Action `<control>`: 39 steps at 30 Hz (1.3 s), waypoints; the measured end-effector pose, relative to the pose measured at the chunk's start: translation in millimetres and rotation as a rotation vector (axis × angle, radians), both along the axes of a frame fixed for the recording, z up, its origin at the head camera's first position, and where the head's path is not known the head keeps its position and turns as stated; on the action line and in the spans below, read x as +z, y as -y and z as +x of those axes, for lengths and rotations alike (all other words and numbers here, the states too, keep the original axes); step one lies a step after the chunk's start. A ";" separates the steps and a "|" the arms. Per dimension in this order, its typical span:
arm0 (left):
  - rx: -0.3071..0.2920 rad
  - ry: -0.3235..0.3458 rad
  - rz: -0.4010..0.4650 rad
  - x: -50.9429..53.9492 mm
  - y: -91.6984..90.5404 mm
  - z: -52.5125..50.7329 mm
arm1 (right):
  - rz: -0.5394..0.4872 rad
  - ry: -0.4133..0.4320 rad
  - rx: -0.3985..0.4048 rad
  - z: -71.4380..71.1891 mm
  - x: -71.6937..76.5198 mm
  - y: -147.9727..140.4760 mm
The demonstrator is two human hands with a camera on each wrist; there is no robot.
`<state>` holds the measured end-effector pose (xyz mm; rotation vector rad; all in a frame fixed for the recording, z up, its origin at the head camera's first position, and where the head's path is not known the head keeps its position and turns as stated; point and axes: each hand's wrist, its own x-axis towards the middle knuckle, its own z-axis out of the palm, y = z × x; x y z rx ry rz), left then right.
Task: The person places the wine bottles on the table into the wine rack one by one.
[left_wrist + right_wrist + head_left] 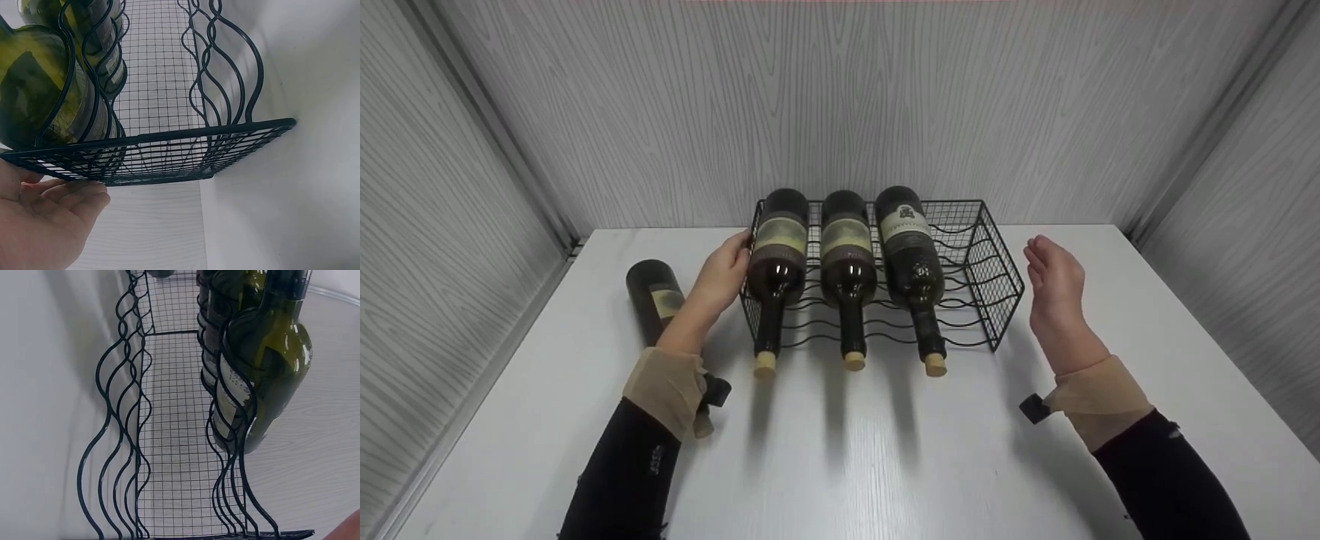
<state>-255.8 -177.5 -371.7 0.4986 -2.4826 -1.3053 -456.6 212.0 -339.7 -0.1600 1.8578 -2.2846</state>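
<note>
A black wire wine rack (994, 289) stands against the back wall with three corked wine bottles lying on its top tier: a left bottle (780, 274), a middle bottle (847, 274) and a right bottle (911, 262) set slightly askew. My left hand (718, 279) touches the rack's left mesh side; in the left wrist view its loosely extended fingers (84, 199) lie against the mesh. Apart from the rack's right side, my right hand (1056, 289) is held up with straight fingers and holds nothing. Only its edge shows in the right wrist view.
Another wine bottle (649, 285) lies on the white table (885, 480) at left, partly hidden under my left forearm, its cork toward me. Grey wood-grain panels (840, 97) enclose the table at the back and both sides.
</note>
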 end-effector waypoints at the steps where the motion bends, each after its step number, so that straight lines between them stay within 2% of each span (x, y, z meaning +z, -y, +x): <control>1: 0.001 -0.002 -0.002 0.2 0.1 0.2 | 0.024 -0.003 0.012 -0.7 -2.5 1.4; 9: 0.006 -0.001 -0.005 -0.5 -0.4 0.7 | 0.181 -0.009 0.121 -6.5 -22.1 8.7; 14: 0.006 0.010 0.004 -0.5 -1.5 0.4 | 0.240 0.033 0.163 -7.7 -28.6 9.3; 25: 0.012 0.015 0.019 0.7 -2.6 1.5 | 0.253 0.055 0.315 -12.6 -27.1 3.0; 33: 0.004 0.006 0.048 -1.4 -3.1 1.7 | 0.213 0.096 0.328 -13.2 -25.0 0.6; 39: 0.004 0.015 0.061 -0.1 -1.7 1.0 | 0.234 0.056 0.332 -13.5 -25.1 1.7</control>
